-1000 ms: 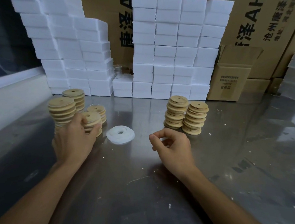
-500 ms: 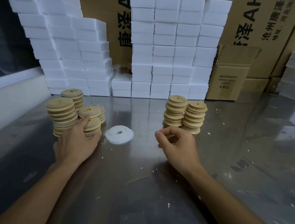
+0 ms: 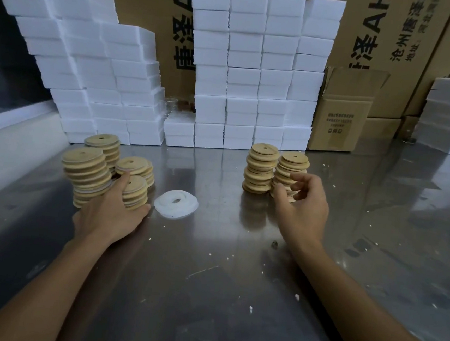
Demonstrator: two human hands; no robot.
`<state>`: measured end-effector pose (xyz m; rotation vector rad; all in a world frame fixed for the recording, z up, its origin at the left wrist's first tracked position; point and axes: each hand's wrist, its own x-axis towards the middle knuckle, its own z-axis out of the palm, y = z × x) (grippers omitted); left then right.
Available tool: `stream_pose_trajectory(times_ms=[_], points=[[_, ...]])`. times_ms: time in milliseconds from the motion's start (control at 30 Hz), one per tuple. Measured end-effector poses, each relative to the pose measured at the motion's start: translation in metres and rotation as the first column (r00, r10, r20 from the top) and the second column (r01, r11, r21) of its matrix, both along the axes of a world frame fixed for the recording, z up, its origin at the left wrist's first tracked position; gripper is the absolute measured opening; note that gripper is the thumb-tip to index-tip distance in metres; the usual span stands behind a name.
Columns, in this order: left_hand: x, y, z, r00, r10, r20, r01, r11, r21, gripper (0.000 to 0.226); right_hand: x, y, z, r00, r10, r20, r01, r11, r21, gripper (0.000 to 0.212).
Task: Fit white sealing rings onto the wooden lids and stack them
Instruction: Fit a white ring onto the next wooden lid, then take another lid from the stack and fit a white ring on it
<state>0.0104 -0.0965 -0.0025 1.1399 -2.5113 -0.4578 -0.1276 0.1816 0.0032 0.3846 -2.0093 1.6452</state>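
On the steel table (image 3: pixel 208 291), near left: left hand (image 3: pixel 105 214) is lying against four stacks of wooden lids, fingers curling around the short near stack (image 3: pixel 135 192); the tall stack (image 3: pixel 86 174) is standing just left of it. Centre: a pile of white sealing rings (image 3: pixel 176 203) is lying flat, just right of that hand. Right: right hand (image 3: pixel 301 207) is reaching to the nearer of two lid stacks (image 3: pixel 292 165), fingers loosely curled, thumb touching its base; grip unclear. Far edge: white foam blocks (image 3: pixel 254 72) and cardboard cartons (image 3: pixel 343 112) are standing stacked.
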Motion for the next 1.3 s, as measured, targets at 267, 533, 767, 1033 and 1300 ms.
stream_pose_trajectory(times_ms=[267, 533, 767, 1033, 1300], points=[[0.003, 0.009, -0.003, 0.998, -0.007, -0.069, 0.001, 0.996, -0.092, 0.079, -0.029, 0.005, -0.009, 0.997, -0.058, 0.050, 0.056, 0.997, 0.056, 0.069], [0.006, 0.017, -0.001, 0.960, -0.057, -0.273, 0.012, 0.987, -0.162, 0.054, -0.057, -0.007, -0.012, 0.995, -0.095, 0.036, 0.087, 0.980, 0.180, 0.066], [0.007, 0.035, -0.001, 0.849, -0.299, -0.436, 0.110, 0.906, -0.408, 0.025, -0.074, -0.013, -0.012, 0.991, -0.126, 0.040, 0.114, 0.967, 0.227, 0.056], [-0.009, 0.049, -0.015, 0.816, -0.552, -0.172, 0.450, 0.793, -0.409, 0.028, -0.076, -0.014, -0.011, 0.985, -0.172, -0.029, 0.175, 0.966, 0.192, 0.039], [-0.010, 0.048, -0.015, 0.849, -0.498, -0.178, 0.426, 0.843, -0.330, 0.021, -0.073, -0.008, -0.010, 0.981, -0.192, 0.041, 0.187, 0.977, 0.101, 0.032]])
